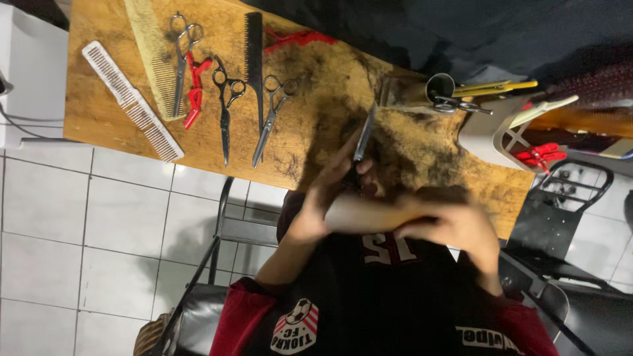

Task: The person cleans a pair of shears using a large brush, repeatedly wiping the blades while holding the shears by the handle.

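Seemingly light, stiff pale comb [369, 214] gripped flat at both ends, centre frame: left hand [330, 198] also pinching slim scissors [364, 138]; right hand [455, 227] closed on comb. Blades sharp; best held by handles.

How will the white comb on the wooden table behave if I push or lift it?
The white comb looks like thin, flat plastic, so probably light and fairly stiff. Lying flat on the wooden table, it should slide rather than roll. Its fine teeth may snag the loose hair clippings.

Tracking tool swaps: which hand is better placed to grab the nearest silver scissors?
Likely left: the left hand is nearer the silver scissors, though it holds a slim dark tool; the right hand grips the beige object.
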